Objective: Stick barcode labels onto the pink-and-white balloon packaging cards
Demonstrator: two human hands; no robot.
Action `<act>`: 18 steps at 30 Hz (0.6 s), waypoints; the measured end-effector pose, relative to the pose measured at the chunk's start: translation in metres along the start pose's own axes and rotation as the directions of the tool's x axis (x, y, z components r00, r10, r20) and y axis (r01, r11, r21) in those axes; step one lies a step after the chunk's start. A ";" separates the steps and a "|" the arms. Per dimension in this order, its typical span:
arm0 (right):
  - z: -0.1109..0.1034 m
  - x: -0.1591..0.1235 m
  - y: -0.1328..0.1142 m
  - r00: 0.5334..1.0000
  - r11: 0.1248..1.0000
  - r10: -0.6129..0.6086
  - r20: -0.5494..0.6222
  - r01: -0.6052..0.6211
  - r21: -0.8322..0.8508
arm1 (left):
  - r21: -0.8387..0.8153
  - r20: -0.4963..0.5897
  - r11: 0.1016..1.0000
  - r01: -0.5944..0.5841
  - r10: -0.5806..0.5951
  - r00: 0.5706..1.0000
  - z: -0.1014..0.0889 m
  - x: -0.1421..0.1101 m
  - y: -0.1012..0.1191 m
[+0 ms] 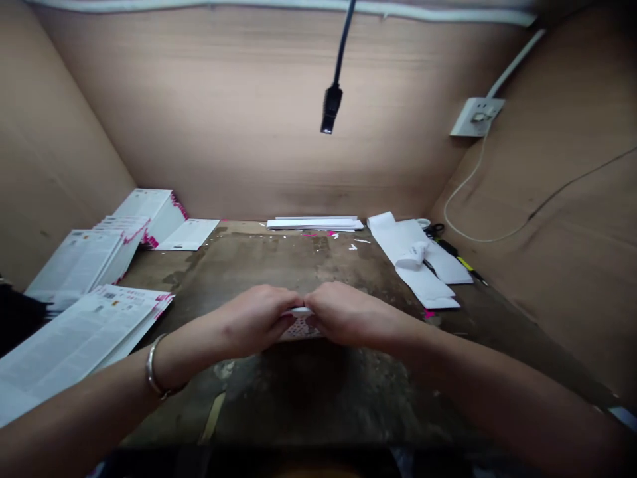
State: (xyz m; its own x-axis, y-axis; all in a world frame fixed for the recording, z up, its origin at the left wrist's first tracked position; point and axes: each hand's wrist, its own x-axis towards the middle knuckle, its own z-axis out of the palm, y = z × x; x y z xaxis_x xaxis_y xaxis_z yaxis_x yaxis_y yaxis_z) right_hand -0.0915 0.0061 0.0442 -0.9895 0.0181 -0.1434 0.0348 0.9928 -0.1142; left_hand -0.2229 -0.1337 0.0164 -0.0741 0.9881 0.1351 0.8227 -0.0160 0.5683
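My left hand (259, 317) and my right hand (343, 313) meet over the middle of the worktable (239, 265). Between them is a folded piece of white card or paper (299, 327) with a small pinkish and dark print. Both hands are closed on its upper edge, the thumbs on the near side. Most of the piece is covered by my fingers, so its full shape cannot be made out. A silver bangle (151, 366) circles my left wrist.
Stacks of printed white cards (74, 262) with pink edges stand at left, more printed sheets (79, 338) nearer. White strips (316, 224) lie along the back wall. At right are white paper pieces (413, 262), scissors (436, 229) and a yellow-black cutter (465, 265). A black cable (332, 99) hangs above.
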 end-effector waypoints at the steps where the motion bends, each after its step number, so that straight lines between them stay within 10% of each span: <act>1: 0.001 -0.004 0.002 1.000 1.000 0.015 -0.022 -0.015 0.016 | -0.129 -0.117 0.990 0.053 -0.068 0.991 -0.001 -0.005 -0.004; 5: 0.018 -0.029 0.010 0.968 0.808 0.140 -0.208 0.010 0.590 | -0.694 -0.489 0.708 -0.132 -0.328 0.808 0.016 -0.027 -0.021; 10: 0.091 -0.038 -0.001 0.912 0.169 0.342 -0.225 0.176 0.970 | -0.908 -0.210 0.417 -0.032 -0.390 0.896 0.072 -0.035 -0.022; 18: 0.115 -0.038 -0.003 0.853 0.275 0.428 -0.299 0.192 0.942 | -0.876 -0.324 0.475 -0.080 -0.457 0.828 0.100 -0.041 -0.016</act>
State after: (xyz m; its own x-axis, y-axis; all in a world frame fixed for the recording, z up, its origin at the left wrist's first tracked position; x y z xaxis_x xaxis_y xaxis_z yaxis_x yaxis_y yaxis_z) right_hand -0.0376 -0.0116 -0.0629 -0.8707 0.4761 0.1232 -0.0488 0.1658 -0.9850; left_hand -0.1766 -0.1590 -0.0795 -0.6199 0.7762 0.1150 -0.0970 -0.2212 0.9704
